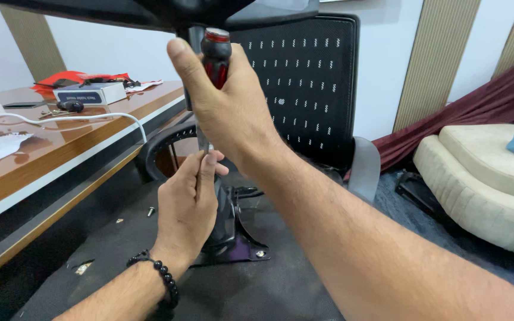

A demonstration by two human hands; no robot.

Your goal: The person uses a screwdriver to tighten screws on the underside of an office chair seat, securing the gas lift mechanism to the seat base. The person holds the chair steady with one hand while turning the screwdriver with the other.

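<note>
Head view, looking down at an upturned office chair: your right hand, upper centre of the frame, is wrapped tight around the red-and-black handle of a screwdriver held upright. Your left hand, centre frame and wearing a dark bead bracelet, pinches the metal shaft just below, steadying its tip down toward the black tilt mechanism plate on the seat underside. One screw already sits in the plate's near right corner. A loose screw lies on the seat, left of centre, so fastening seems partly done — at least one left. The tip itself is hidden behind your hand.
</note>
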